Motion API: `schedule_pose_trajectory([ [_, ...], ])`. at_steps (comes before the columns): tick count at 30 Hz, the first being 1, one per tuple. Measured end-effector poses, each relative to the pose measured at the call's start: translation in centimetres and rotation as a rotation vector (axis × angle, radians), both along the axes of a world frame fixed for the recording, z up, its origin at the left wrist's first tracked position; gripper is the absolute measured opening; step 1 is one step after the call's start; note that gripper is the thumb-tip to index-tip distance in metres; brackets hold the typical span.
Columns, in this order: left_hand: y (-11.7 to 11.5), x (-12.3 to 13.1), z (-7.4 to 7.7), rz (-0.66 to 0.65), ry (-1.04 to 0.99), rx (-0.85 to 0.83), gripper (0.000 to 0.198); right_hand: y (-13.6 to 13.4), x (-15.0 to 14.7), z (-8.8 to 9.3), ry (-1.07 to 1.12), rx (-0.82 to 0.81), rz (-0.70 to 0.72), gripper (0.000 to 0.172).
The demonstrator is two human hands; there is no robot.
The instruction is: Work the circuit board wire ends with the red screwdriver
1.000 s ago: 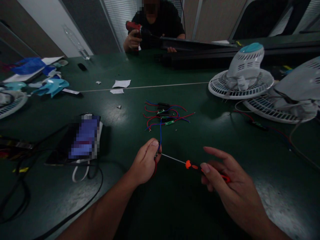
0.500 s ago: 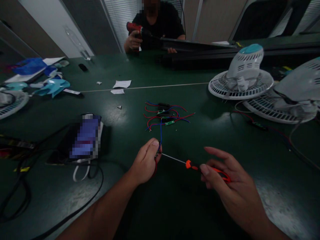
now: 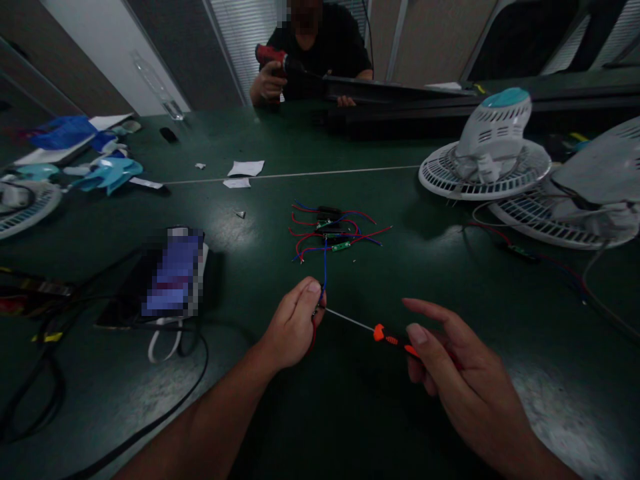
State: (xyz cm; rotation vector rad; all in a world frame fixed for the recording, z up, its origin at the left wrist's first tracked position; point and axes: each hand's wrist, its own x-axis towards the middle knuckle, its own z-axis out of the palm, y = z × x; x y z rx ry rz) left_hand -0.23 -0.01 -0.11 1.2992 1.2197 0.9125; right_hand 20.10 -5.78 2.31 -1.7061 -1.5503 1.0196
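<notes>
A dark green workbench point(image 3: 225, 393) ran across the room, with two white desk fans point(image 3: 484, 170) at its right side and a co-worker point(image 3: 333, 50) beyond its far edge gripping a red power drill point(image 3: 270, 60). Nearer, a loose tangle of red and blue wires point(image 3: 335, 233) lay on the bench. The person's hands stayed apart: the left hand point(image 3: 293, 327) pinched a blue wire point(image 3: 325, 267) and a red wire point(image 3: 313, 337) in its fingers, while the right hand point(image 3: 455, 360) held an orange-handled screwdriver point(image 3: 390, 339), its thin shaft reaching to the left hand's fingertips.
</notes>
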Motion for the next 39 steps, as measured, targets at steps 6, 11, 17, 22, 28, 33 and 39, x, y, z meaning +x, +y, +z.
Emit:
schedule_pose_trajectory([
  [6,-0.08,-0.06,0.04,0.001,-0.006,-0.013,0.033,-0.10,0.11,0.07,-0.010,0.078,0.011,0.036],
  [11,-0.04,-0.04,-0.13,-0.008,-0.033,-0.015,0.033,0.25,0.03,0.12,-0.076,0.143,-0.024,0.041],
  [17,0.04,0.01,-0.27,0.003,-0.053,-0.016,0.033,0.38,-0.01,-0.09,-0.068,0.142,-0.040,0.043],
  [22,0.04,-0.11,-0.41,0.011,-0.046,-0.015,0.034,0.16,0.06,-0.09,-0.048,0.109,-0.047,0.041],
  [28,-0.03,-0.11,-0.23,-0.003,-0.036,-0.016,0.033,-0.10,0.20,-0.18,-0.015,0.091,-0.040,0.040],
  [33,0.02,-0.03,-0.18,0.017,-0.029,-0.021,0.033,0.10,0.12,-0.10,-0.013,0.110,-0.047,0.041],
  [39,0.03,-0.15,-0.39,0.006,-0.057,-0.022,0.033,0.29,-0.07,0.18,-0.028,0.142,-0.045,0.039],
])
